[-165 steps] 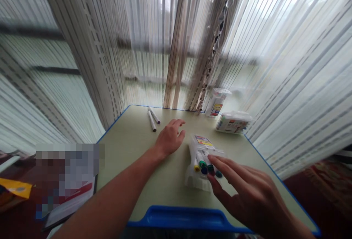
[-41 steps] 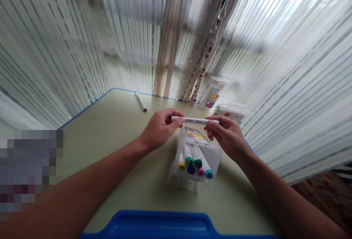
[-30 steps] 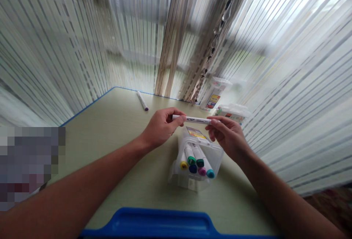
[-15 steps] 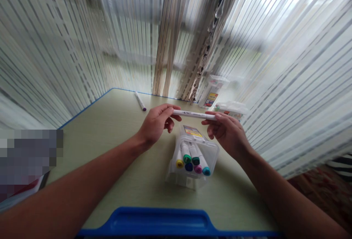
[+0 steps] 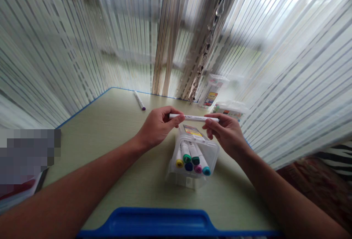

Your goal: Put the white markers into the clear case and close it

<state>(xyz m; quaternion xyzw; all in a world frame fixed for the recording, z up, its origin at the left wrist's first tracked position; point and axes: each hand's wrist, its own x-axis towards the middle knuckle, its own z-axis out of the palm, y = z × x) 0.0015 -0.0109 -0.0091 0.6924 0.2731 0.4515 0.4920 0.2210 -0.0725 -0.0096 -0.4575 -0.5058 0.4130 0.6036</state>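
Observation:
A white marker pen (image 5: 194, 118) is held level between both hands, above the far end of a clear plastic case. My left hand (image 5: 158, 126) pinches it near its left end with thumb and fingers. Near the other end, my right hand (image 5: 224, 130) grips it the same way. Below lies the open clear case (image 5: 212, 154) on its side, with several markers (image 5: 192, 158) in it, their yellow, green, blue, pink and turquoise ends facing me. A lone white marker with a purple end (image 5: 139, 100) rests on the table beyond my left hand.
Two more clear cases, one upright (image 5: 210, 92) and one lying (image 5: 231, 109), are at the back right by the string curtain (image 5: 132, 40). The pale table (image 5: 115, 173) has a blue edge and a blue tray (image 5: 161, 220) at the front. A blurred-out patch covers the left side.
My left hand has slid inward along the marker, its thumb now across the barrel. The marker has dropped slightly, and my right hand's hold has shifted a little.

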